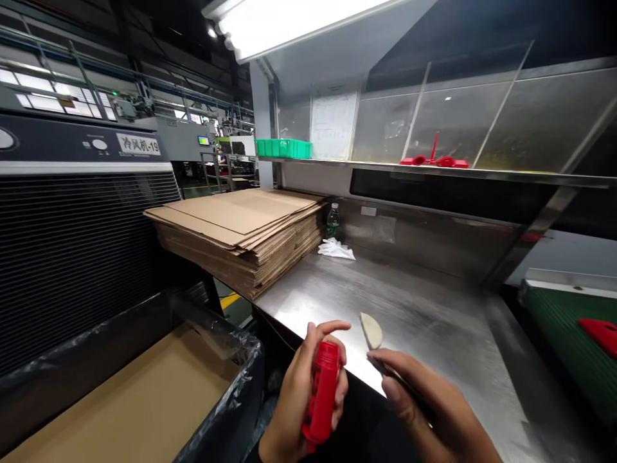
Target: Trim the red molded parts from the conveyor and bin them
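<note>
My left hand (299,392) is wrapped round a red plastic part (324,392), with a ribbed round neck at its upper end and slots down its side. The index finger points out past the neck. To the right, my right hand (434,405) grips a slim dark-handled tool (402,382) between thumb and fingers. Its kind does not show clearly. Just past the tool's tip is a cream half-round piece (371,331) over the steel table. Whether the tool touches that piece I cannot tell.
A tall stack of cardboard sheets (241,225) fills the table's left. White gloves (336,248) and a bottle (333,218) are beside it. A bin lined with black plastic (216,392) stands lower left. The shelf above bears a green tray (283,149) and red parts (434,161). A green conveyor (563,328) runs at right.
</note>
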The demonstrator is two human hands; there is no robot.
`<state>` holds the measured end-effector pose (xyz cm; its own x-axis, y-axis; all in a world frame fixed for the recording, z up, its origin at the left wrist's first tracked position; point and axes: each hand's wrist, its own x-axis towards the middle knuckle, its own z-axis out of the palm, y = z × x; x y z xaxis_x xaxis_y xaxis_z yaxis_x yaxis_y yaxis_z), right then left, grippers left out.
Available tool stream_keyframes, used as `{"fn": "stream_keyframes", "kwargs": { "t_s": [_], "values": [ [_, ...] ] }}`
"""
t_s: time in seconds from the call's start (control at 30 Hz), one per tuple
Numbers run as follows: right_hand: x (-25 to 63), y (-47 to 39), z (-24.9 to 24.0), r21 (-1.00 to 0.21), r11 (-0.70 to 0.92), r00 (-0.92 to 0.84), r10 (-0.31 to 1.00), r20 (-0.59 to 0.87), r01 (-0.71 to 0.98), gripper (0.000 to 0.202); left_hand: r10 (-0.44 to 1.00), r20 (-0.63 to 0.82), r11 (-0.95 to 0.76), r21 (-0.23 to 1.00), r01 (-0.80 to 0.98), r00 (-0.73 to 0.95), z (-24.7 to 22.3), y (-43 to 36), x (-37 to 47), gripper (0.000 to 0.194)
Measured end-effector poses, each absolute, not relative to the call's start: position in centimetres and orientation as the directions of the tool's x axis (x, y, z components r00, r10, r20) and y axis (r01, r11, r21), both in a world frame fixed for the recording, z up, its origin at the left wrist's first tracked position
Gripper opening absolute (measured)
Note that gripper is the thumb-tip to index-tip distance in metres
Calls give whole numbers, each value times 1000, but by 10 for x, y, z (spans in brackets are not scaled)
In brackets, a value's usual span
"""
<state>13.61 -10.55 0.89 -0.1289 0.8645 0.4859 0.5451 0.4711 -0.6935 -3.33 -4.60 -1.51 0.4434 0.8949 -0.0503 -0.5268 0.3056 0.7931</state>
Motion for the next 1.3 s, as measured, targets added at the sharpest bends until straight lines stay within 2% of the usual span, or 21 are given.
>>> {"fn": "stream_keyframes", "kwargs": {
  "t_s": [0.1,0.2,0.27,0.37,0.47,0.57,0.6,0.67,0.77,0.87,0.97,1.07,1.13,1.2,1.3],
  "values": [
    [127,-93,24,-807,459,-295,883,366,372,38,837,-111,382,821,-425,537,-15,-51,-32,62],
    [123,-80,31,-910,293,-418,895,154,292,29,747,-171,478,810,-340,642,-16,-51,-36,70],
    [121,-77,29,-929,264,-418,898,138,260,19,682,-165,561,743,-365,712,-14,-47,-45,68],
    [117,-82,21,-964,222,-306,937,169,146,25,680,-87,573,682,-454,728,-6,-41,-66,63],
    [104,-88,9,-985,159,23,987,160,63,34,827,-27,367,783,-502,562,-6,-43,-78,58],
    [83,-88,-6,-987,158,234,959,160,29,37,984,45,54,844,-534,170,-15,-51,-66,47],
    [75,-88,-10,-989,151,242,959,148,9,38,997,57,-18,843,-537,56,-18,-53,-58,47],
    [63,-89,-18,-991,130,204,972,120,-40,39,997,55,-73,825,-560,-49,-23,-53,-44,45],
    [63,-98,-23,-988,146,104,983,150,48,39,999,36,-36,800,-598,-11,-26,-45,-34,26],
    [87,-107,-19,-889,282,-25,956,293,362,46,994,21,51,795,-605,111,-21,-35,-37,21],
    [119,-105,-9,-653,435,-206,893,400,620,37,975,-19,141,824,-549,221,-11,-35,-43,22],
    [136,-98,3,-434,633,-421,763,491,641,34,954,-63,201,860,-469,293,0,-39,-46,21],
    [135,-94,9,-394,714,-496,692,526,579,34,946,-83,218,879,-425,314,5,-41,-47,21],
    [127,-95,9,-372,719,-496,683,536,587,31,944,-92,219,893,-393,318,9,-40,-49,22],
    [109,-99,1,-376,623,-390,751,533,686,30,951,-84,198,904,-380,297,12,-39,-53,23]
  ]
}}
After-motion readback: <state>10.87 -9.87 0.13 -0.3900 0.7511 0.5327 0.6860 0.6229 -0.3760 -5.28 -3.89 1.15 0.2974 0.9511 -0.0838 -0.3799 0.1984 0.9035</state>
